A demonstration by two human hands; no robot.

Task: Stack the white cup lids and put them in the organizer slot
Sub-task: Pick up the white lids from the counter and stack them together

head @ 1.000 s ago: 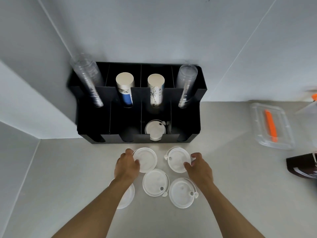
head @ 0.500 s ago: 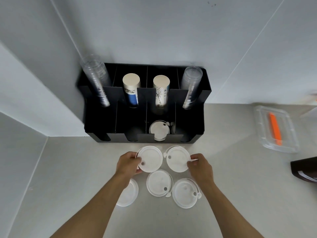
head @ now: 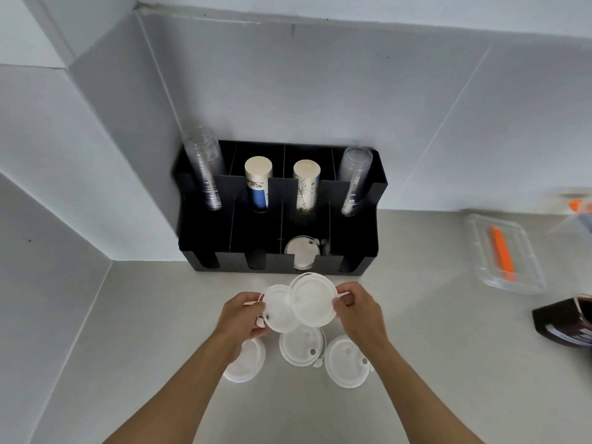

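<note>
My left hand (head: 241,315) grips one white lid (head: 278,310) by its left edge, lifted off the counter. My right hand (head: 358,310) holds a second white lid (head: 314,299) by its right rim; this lid overlaps the right part of the first. Three more white lids lie flat below: one at the left (head: 246,363) partly under my left wrist, one in the middle (head: 301,346), one at the right (head: 347,360). The black organizer (head: 352,254) stands against the wall, with white lids (head: 301,251) in its third front slot.
The organizer's rear slots hold clear cup stacks (head: 205,168) (head: 354,177) and two paper cup stacks (head: 258,181) (head: 306,184). A clear lidded box with an orange item (head: 503,254) sits at the right, a dark brown package (head: 563,322) at the right edge.
Both hands have lifted their lids off the counter and brought them together, so the right lid now overlaps the left one. The camera has tilted up.
</note>
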